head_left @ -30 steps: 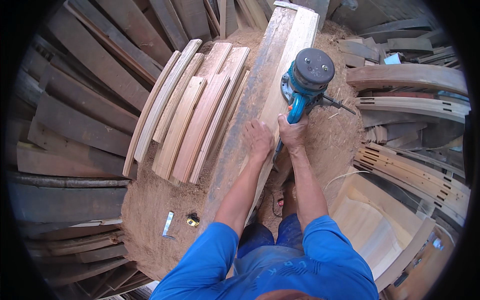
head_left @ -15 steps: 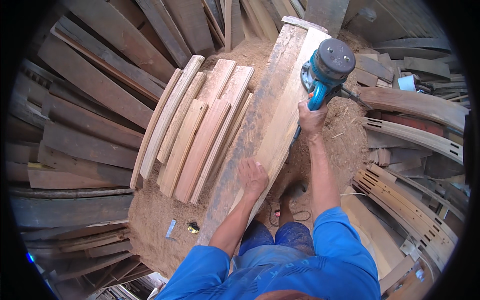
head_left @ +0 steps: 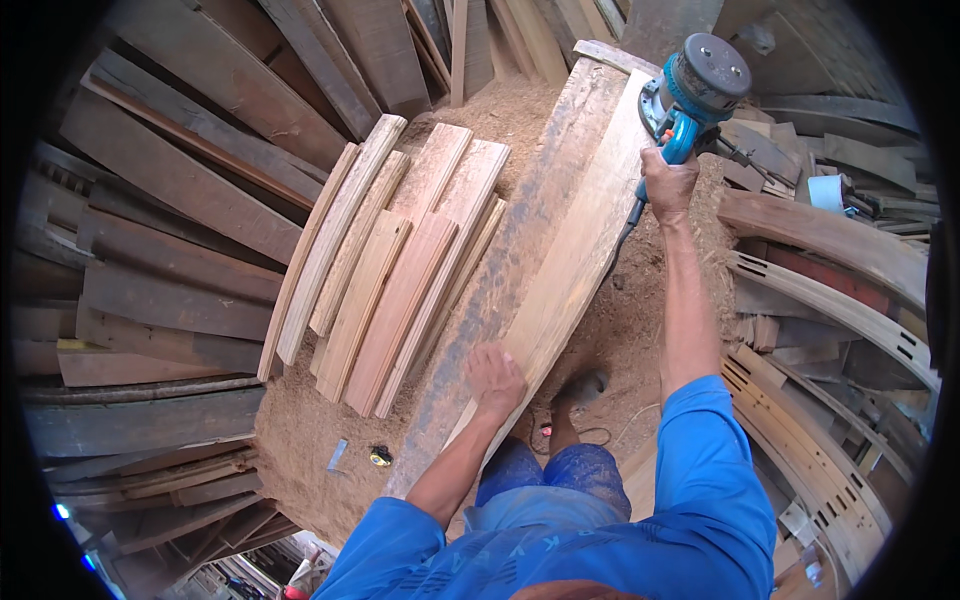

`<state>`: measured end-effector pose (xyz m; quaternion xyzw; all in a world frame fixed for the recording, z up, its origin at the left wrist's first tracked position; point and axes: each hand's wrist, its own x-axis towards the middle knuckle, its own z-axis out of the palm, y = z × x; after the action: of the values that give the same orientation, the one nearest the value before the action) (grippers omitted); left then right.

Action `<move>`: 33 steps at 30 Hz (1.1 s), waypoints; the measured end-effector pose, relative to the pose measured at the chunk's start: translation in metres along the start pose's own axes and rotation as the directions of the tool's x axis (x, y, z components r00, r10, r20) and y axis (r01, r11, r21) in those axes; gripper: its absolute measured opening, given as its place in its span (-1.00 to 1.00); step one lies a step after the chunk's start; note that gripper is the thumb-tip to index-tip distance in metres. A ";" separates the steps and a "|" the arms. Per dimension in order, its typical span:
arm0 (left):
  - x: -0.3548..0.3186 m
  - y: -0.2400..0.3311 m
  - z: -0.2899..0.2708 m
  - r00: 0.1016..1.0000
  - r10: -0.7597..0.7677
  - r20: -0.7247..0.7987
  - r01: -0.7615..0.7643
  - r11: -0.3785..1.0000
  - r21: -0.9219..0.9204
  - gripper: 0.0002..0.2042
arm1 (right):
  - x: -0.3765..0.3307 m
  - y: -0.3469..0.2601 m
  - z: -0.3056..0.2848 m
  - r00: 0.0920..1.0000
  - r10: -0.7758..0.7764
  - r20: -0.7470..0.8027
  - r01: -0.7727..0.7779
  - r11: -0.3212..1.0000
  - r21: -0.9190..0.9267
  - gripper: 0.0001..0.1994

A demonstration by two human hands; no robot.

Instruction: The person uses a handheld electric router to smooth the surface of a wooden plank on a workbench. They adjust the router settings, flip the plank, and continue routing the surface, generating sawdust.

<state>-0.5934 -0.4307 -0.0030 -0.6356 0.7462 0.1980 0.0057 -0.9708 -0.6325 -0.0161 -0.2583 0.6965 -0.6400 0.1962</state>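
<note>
My right hand (head_left: 670, 185) is wrapped round the blue handle of a corded router (head_left: 705, 80) with a dark round motor top. The router stands at the far right edge of a pale board (head_left: 565, 270), near that board's far end. This board lies along a worn, dusty plank bench (head_left: 500, 250). With its fingers stretched out, my left hand (head_left: 496, 380) rests flat on the near part of the board. The router's base is partly seen; its bit is hidden.
Several curved wooden pieces (head_left: 385, 300) lie on sawdust left of the bench. A tape measure (head_left: 380, 456) and a small metal strip (head_left: 338, 455) sit nearer me. Stacked planks (head_left: 190, 180) crowd the left; slotted boards (head_left: 800, 440) line the right. The router's cord (head_left: 622, 240) hangs beside the bench.
My right hand has pushed the router farther away and to the right, toward the board's far end. My left hand has stayed on the board, with only a slight shift in view.
</note>
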 end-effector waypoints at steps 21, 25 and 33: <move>-0.001 -0.018 0.014 0.994 0.072 -0.084 -0.062 0.991 0.122 -0.73 | 0.085 -0.001 -0.063 0.945 0.285 0.163 -0.313 0.632 0.709 -0.92; 0.002 -0.019 0.014 0.983 0.136 -0.121 -0.122 0.986 0.113 -0.75 | 0.033 0.061 -0.118 0.891 0.433 0.135 -0.366 0.510 0.779 -0.82; 0.004 -0.021 0.014 0.967 0.208 -0.145 -0.194 0.976 0.103 -0.78 | -0.186 0.221 -0.213 0.495 0.863 -0.096 -0.538 0.392 0.746 -0.88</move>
<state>-0.5776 -0.4329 -0.0230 -0.5693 0.8129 0.1145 -0.0441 -0.9770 -0.3402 -0.2238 0.3213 0.5035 -0.7197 0.3539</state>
